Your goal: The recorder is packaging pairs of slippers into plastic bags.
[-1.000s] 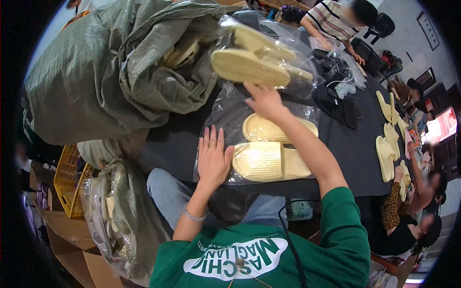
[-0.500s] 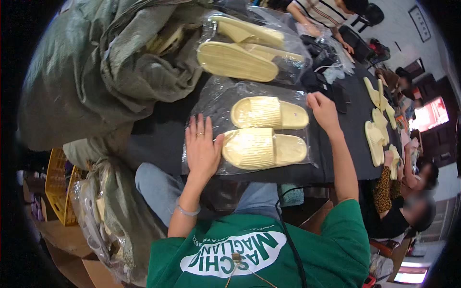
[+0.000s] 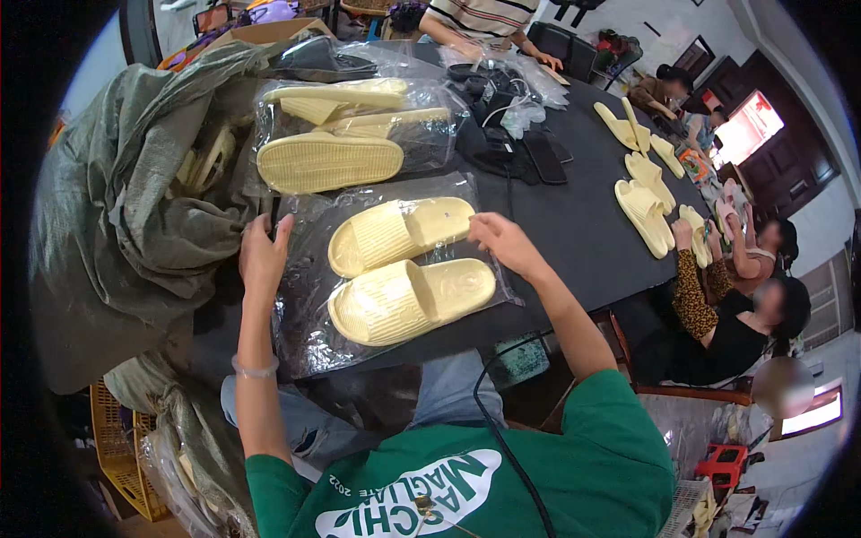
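A pair of pale yellow slippers (image 3: 395, 303) lies side by side in a clear plastic bag (image 3: 309, 345) on the dark tabletop in front of me. My right hand (image 3: 504, 242) has its fingers pinched together at the bag's right edge, by the open end of the upper slipper. My left hand (image 3: 262, 258) is past the bag's left edge, against the grey-green sack (image 3: 117, 215). Its thumb stands apart from the fingers, and nothing shows in its grip. Just beyond lie more bagged yellow slippers (image 3: 330, 163), one with its ribbed sole up.
Black items and a phone-like dark slab (image 3: 543, 157) lie farther back, near a person in a striped shirt (image 3: 475, 22). Loose yellow slippers (image 3: 644, 213) line the table's right side, where other people sit. A yellow crate (image 3: 121, 453) stands at lower left.
My left hand has lifted off the bag and moved left to the sack. The view has turned, so the table's things appear shifted left. My right hand stays at the bag's right edge.
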